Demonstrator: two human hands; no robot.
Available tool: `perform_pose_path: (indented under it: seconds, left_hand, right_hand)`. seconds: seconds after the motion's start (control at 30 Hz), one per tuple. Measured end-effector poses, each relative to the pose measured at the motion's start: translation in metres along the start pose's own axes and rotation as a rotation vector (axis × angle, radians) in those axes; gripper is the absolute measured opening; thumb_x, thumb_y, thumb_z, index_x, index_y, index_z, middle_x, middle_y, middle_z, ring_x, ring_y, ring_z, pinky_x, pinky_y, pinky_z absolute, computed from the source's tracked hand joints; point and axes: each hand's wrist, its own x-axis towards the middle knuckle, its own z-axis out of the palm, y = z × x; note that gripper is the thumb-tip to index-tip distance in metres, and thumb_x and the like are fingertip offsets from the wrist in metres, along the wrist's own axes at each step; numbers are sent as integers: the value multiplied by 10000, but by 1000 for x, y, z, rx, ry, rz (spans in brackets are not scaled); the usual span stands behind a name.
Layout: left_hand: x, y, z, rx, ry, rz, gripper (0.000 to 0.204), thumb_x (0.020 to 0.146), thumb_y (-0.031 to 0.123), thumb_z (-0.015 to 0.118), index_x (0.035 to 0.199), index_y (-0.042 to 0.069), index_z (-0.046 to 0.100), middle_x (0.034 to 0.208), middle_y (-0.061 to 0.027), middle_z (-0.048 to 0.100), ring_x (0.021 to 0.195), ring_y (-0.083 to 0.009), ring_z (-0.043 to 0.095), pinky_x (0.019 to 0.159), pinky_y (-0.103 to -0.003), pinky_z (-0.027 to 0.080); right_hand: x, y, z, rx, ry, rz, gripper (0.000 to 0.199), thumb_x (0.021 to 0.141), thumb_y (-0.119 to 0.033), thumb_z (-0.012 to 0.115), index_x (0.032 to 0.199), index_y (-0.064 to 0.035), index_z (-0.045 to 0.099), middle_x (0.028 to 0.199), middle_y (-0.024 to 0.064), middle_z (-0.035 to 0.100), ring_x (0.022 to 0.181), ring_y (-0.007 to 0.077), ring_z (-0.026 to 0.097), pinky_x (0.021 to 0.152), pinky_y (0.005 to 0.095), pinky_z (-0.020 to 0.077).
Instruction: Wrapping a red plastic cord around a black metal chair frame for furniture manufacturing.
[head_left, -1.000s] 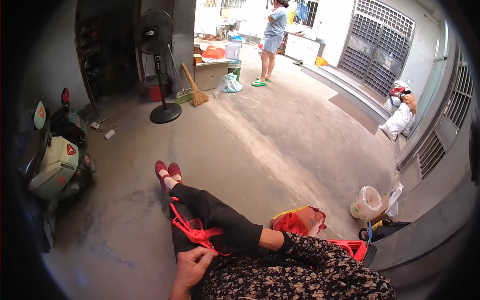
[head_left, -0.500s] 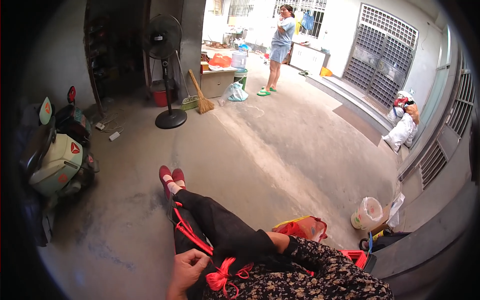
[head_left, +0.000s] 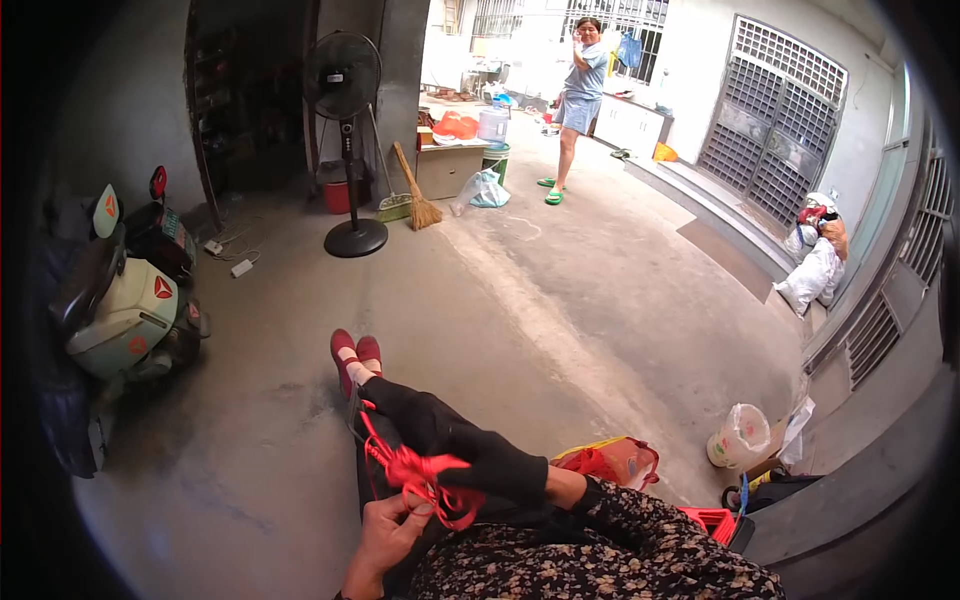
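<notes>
Seated person: the left hand (head_left: 385, 535) pinched a tangle of red cord (head_left: 425, 480) lying across the lap, one strand running toward the red shoes (head_left: 355, 355). The right hand was hidden beneath the black-sleeved forearm (head_left: 490, 462); its grip could not be told.

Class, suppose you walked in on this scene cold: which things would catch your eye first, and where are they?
Low in the middle, the left hand grips a tangle of bright red cord stretched along the outstretched legs toward the red shoes. A black pedestal fan stands behind, a pale green scooter is parked at left, and another person stands far back.
</notes>
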Motion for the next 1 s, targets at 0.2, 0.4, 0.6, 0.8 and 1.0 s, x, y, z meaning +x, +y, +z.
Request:
perform_pose_path:
  seconds: [0.2,0.4,0.6,0.8,1.0]
  left_hand:
    - [2,12,-9,223,59,85,105,842,46,619,752,-4,639,685,-10,599,636,-51,522,572,-231,433]
    - [2,-5,-7,-16,34,44,116,893,95,626,856,-14,639,693,18,588,648,-29,492,571,-219,417]
    - [2,-4,-12,9,176,66,106,910,93,625,861,2,646,743,43,601,654,-7,471,568,-183,378]
    - [-1,-14,-18,-88,521,90,106,910,97,634,849,13,610,657,70,522,577,10,431,506,-167,334]
    - [3,-3,-21,-139,520,63,98,905,83,631,838,15,611,639,68,525,564,3,444,502,-170,344]
  right_hand:
    - [-3,37,-8,-88,-691,-105,380,813,-194,726,1122,-21,588,1054,111,628,998,206,584,883,336,463]
    - [15,-3,-1,3,-30,206,315,795,-93,709,1079,-24,591,966,50,652,914,151,604,793,299,487]
    - [17,11,-5,-260,-439,51,185,829,-82,673,992,-9,623,896,42,662,841,107,603,744,287,491]
    - [25,12,6,-345,-152,191,246,817,-162,705,981,2,623,829,34,642,784,105,597,720,269,492]
    - [29,9,13,-178,-73,291,306,801,-182,696,1046,-13,623,813,103,652,784,164,633,746,307,504]
